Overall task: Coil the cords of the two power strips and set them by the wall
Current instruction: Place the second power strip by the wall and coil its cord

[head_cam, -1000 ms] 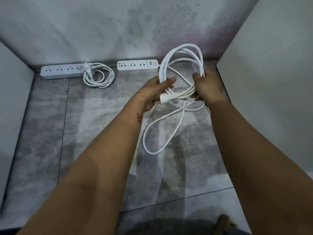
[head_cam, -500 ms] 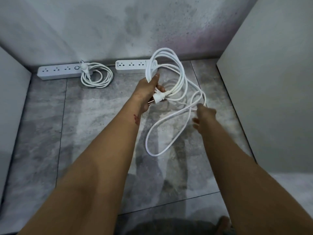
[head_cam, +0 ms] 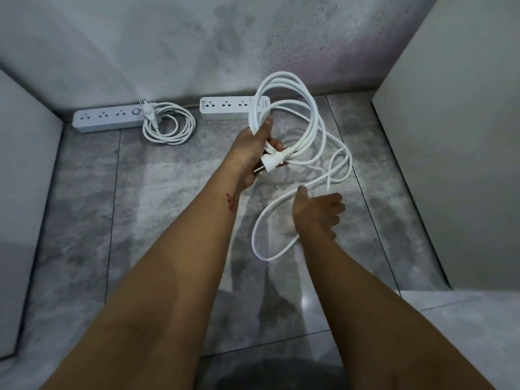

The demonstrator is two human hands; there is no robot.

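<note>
Two white power strips lie along the back wall. The left strip has its cord coiled on the floor beside it, plug on top. The right strip has a long white cord partly coiled. My left hand is shut on several loops of that cord and its plug, holding them upright above the floor. A loose loop of the same cord trails on the tiles. My right hand hovers over that loose stretch, fingers apart, holding nothing.
The floor is grey marbled tile. A stained wall runs behind the strips. Pale panels stand at the left and right, enclosing a narrow bay.
My right hand let go of the coil and dropped toward me, to the loose cord on the floor. My left hand now holds the coil alone.
</note>
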